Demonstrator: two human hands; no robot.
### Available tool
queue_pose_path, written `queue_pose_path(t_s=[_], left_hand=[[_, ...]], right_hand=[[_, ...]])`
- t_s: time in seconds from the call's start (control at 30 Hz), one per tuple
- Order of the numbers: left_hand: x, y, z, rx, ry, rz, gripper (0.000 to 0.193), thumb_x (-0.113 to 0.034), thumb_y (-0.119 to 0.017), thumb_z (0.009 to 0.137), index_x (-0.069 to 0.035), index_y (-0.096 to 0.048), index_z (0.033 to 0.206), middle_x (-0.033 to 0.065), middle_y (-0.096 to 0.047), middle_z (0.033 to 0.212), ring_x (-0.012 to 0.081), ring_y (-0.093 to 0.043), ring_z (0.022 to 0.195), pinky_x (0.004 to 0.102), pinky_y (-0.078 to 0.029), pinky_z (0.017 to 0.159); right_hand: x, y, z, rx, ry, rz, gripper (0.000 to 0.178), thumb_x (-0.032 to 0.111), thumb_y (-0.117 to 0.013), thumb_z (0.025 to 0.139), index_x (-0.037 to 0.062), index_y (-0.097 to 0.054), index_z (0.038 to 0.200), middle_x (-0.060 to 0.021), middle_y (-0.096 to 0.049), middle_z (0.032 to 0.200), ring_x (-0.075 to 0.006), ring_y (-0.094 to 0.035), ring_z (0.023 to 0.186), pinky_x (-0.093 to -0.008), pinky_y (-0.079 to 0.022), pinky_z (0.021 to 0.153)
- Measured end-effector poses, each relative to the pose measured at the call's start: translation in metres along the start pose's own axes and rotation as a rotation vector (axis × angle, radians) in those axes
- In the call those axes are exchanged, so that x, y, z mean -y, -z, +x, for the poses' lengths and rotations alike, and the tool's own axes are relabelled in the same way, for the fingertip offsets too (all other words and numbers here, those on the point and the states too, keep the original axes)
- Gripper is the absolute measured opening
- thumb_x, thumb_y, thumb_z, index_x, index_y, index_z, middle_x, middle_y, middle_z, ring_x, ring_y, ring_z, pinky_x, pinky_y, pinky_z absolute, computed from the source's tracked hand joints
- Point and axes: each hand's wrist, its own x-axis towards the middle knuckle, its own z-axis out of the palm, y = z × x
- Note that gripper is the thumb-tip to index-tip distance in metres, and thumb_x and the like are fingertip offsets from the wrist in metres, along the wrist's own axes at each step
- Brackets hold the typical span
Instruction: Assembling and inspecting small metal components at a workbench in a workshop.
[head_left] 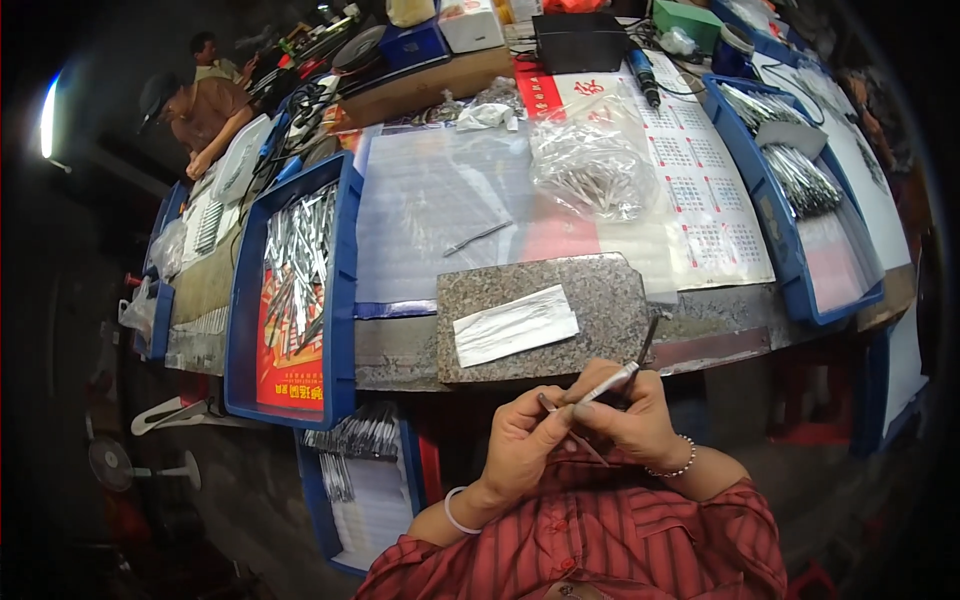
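Both my hands are close together in front of my chest, just off the table's near edge. My right hand [640, 420] pinches a slim silver metal tool [614, 382], its dark narrow end pointing up and away. My left hand [525, 440] is closed on a thin dark metal piece [590, 452] that slants down between the hands. The fingertips meet, so the exact contact between the two pieces is hidden. Just beyond lies a speckled stone slab [610, 300] with a folded white paper [515, 326] on it. A single thin metal piece [478, 238] rests on the plastic sheet [430, 190].
Blue trays of slim metal pieces flank the table, one left [345, 250] and one right [860, 298]. Another blue tray [410, 480] sits lower left. A clear bag of metal pieces [595, 165] and a blue rotary hand tool [643, 75] lie farther back. Another person [205, 115] sits far left.
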Motion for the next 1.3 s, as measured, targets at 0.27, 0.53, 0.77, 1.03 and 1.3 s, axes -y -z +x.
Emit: queue_pose_path(t_s=[0.27,0.53,0.77,1.03,1.3], left_hand=[[-0.009,0.02,0.0,0.077,-0.101,0.126,0.032,-0.016,-0.057,0.098,0.002,-0.051,0.124,0.0089,-0.062,0.092,0.01,-0.058,0.074,0.0223,-0.05,0.068],[-0.017,0.022,0.002,0.008,-0.091,0.016,0.036,-0.029,-0.045,0.104,0.004,-0.058,0.111,0.0097,-0.061,0.089,0.0121,-0.058,0.07,0.0231,-0.048,0.065],[-0.015,0.023,0.002,0.003,-0.071,-0.01,0.035,-0.027,-0.045,0.104,0.005,-0.059,0.11,0.0077,-0.061,0.086,0.011,-0.056,0.069,0.0221,-0.046,0.065],[-0.016,0.021,0.002,-0.046,-0.128,0.081,0.034,-0.026,-0.046,0.104,0.004,-0.06,0.108,0.0068,-0.061,0.085,0.0095,-0.056,0.069,0.0207,-0.046,0.065],[-0.021,0.045,0.0,0.037,-0.003,0.091,0.016,-0.009,-0.057,0.097,0.005,-0.063,0.104,0.0082,-0.064,0.091,0.0127,-0.064,0.077,0.0225,-0.051,0.07]], right_hand=[[0.02,0.011,-0.002,0.019,0.033,-0.435,0.025,0.007,-0.065,0.089,-0.0019,-0.064,0.113,-0.005,-0.067,0.081,-0.0073,-0.059,0.066,-0.0259,-0.048,0.059],[0.035,-0.003,-0.011,0.159,0.102,-0.633,0.038,-0.002,-0.065,0.078,0.0026,-0.061,0.115,-0.0081,-0.063,0.08,-0.0225,-0.064,0.063,-0.0303,-0.05,0.055],[0.022,-0.007,-0.008,0.188,0.228,-0.773,0.043,-0.003,-0.066,0.072,0.0014,-0.062,0.114,-0.0054,-0.058,0.072,-0.0193,-0.06,0.057,-0.0293,-0.049,0.051],[-0.003,-0.021,-0.015,0.112,0.317,-0.82,0.04,0.0,-0.069,0.075,-0.0001,-0.062,0.114,-0.0046,-0.052,0.065,-0.0192,-0.058,0.053,-0.0303,-0.047,0.046],[-0.001,-0.011,-0.015,0.147,0.429,-0.996,0.028,0.002,-0.071,0.072,0.0012,-0.068,0.1,-0.0039,-0.05,0.064,-0.0176,-0.056,0.049,-0.0303,-0.044,0.043]])
